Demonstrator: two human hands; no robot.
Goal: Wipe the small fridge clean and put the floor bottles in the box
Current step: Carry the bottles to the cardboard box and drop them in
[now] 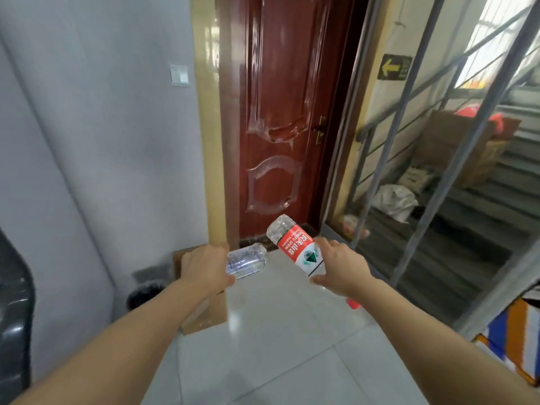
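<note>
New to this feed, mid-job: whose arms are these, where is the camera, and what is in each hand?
There is no machine here: these are a person's bare arms, filmed by one wide-angle camera on their head, looking forward and down. The left hand grips a clear plastic bottle. The right hand holds a clear bottle with a red and white label, bottom end up; its red cap shows below the wrist. Under the left hand is a brown cardboard box on the pale tiled floor, by a red-brown door. Stairs run behind railings on the right.

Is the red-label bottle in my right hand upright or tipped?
Tipped: the red-label bottle in the right hand slants, its base up toward the door, its red cap below the wrist.
</note>
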